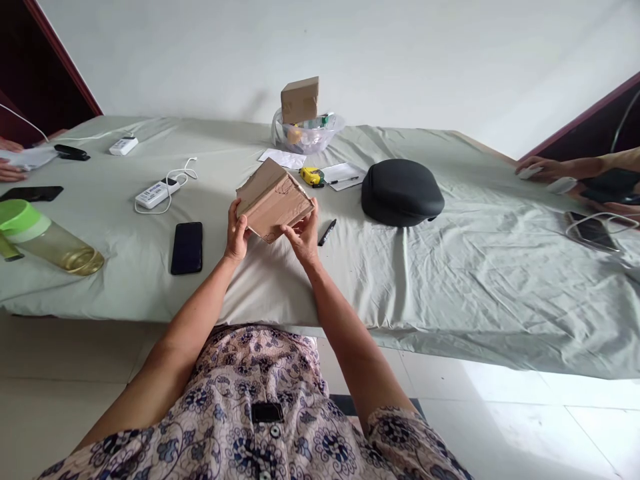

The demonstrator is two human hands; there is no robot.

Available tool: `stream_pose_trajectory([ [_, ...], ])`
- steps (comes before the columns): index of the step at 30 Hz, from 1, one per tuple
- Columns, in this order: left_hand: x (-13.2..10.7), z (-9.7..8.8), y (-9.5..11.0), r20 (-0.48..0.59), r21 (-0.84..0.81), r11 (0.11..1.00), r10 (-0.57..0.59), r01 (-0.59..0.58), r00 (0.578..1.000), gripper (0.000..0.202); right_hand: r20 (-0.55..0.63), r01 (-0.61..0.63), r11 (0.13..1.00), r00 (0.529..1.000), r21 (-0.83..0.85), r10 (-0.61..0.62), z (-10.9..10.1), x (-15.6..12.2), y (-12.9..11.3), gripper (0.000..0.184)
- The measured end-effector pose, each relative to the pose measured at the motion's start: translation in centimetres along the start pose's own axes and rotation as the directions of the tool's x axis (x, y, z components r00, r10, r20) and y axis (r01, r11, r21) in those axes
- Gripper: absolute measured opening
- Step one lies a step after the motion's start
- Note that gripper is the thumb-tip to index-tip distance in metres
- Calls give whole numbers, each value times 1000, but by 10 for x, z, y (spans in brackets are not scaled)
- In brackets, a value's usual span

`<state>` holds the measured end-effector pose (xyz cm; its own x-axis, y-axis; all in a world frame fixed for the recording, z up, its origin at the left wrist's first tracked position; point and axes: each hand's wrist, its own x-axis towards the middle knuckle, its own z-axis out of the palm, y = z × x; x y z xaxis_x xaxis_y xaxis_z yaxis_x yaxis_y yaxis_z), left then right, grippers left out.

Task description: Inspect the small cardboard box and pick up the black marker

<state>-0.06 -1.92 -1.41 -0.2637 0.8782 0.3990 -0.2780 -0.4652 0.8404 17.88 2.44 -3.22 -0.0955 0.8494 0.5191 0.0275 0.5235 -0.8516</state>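
Note:
Between both hands a small brown cardboard box is held tilted above the cloth-covered table. My left hand grips its left edge, thumb on the near side. My right hand holds the right corner, with the thumb on the near face. Dark scribbled marks show on that face. Just right of my right hand lies a black marker. Behind the box are a yellow tape measure, a white paper and a notepad with a pen on it.
At the back, a clear plastic basket holds another cardboard box. A black case stands to the right. Leftward are a phone, a power strip and a bottle. Other people's hands appear at both sides.

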Motion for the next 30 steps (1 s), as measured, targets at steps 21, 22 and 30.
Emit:
stream_pose_trajectory([
  [21, 3, 1, -2, 14, -10, 979, -203, 203, 979, 90, -101, 141, 919, 976, -369, -191, -4, -3, -3, 124],
  [22, 4, 1, -3, 9, -22, 974, -227, 227, 974, 90, -140, 133, 921, 971, -366, -196, -6, -3, -5, 112],
  [30, 3, -6, -16, -116, 25, 963, -263, 267, 958, 95, -249, 111, 953, 951, -282, -185, -7, -4, -19, 64],
])
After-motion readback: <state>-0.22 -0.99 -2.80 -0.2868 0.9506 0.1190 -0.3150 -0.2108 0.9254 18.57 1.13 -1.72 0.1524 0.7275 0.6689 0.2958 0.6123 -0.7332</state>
